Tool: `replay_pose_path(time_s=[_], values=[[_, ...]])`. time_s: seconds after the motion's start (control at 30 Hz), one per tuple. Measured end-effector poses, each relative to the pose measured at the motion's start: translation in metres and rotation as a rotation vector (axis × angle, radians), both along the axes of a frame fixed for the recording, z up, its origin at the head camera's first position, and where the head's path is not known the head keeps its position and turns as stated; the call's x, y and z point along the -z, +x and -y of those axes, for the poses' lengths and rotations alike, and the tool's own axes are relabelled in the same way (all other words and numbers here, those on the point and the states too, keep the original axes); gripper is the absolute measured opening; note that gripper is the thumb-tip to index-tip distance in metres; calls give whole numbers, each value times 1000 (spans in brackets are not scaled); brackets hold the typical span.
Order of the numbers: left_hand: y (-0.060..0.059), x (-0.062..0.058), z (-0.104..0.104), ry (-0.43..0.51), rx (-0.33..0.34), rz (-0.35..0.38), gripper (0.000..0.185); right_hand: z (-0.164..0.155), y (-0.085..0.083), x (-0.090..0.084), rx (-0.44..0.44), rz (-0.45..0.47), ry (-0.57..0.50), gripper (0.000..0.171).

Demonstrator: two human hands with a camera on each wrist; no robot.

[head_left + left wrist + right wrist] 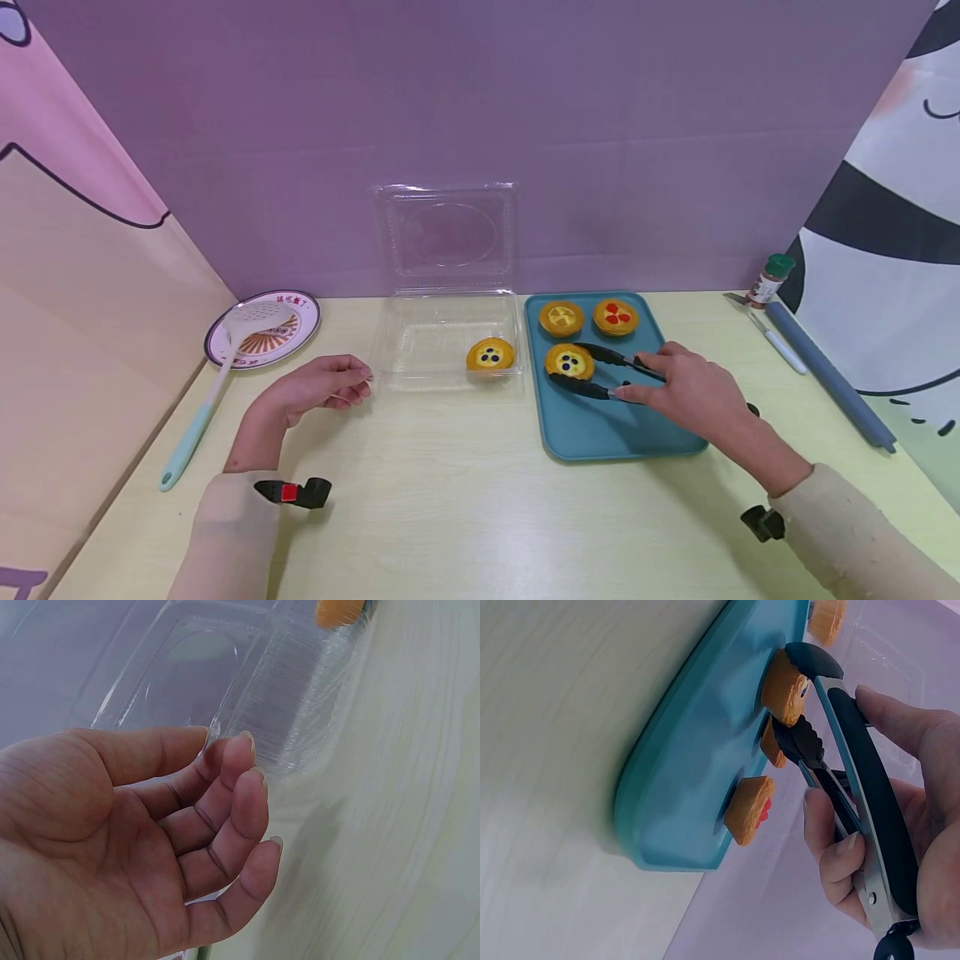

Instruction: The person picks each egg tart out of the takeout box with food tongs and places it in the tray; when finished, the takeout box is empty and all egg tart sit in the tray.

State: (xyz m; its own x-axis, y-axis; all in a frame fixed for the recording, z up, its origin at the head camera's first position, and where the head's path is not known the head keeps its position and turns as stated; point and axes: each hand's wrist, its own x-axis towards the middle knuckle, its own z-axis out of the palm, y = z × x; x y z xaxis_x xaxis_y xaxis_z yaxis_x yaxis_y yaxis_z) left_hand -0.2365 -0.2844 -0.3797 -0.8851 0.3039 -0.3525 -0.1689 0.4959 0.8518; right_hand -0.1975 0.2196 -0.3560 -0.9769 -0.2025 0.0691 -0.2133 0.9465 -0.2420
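My right hand (693, 392) grips a pair of black-tipped tongs (881, 802). The tong tips straddle a tart with dark dots (569, 362) on the blue tray (600, 437). Behind it on the tray sit a plain yellow tart (561, 318) and a tart with red pieces (616, 317). A clear plastic box (420, 337) stands left of the tray with its lid (450, 237) raised. Inside the box, at the right, lies another dark-dotted tart (491, 354). My left hand (165, 832) pinches the box's left edge between thumb and index finger, its other fingers loosely curled.
A white slotted spatula (225, 358) with a pale green handle lies across a patterned plate (288, 346) at the left. At the right are a green-capped spice jar (770, 282), a small knife (780, 346) and a long blue-grey rod (832, 379). A purple backdrop (450, 100) rises behind.
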Motion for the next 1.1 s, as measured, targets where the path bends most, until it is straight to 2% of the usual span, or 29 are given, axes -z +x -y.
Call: replay_pose_path(time_s=[0.53,1.1], values=[[0,2,-1,2,1,0,37,0,-1,0,-15,-9,2,77],[1,1,-1,9,3,-7,36,0,-1,-4,-1,-4,26,85]])
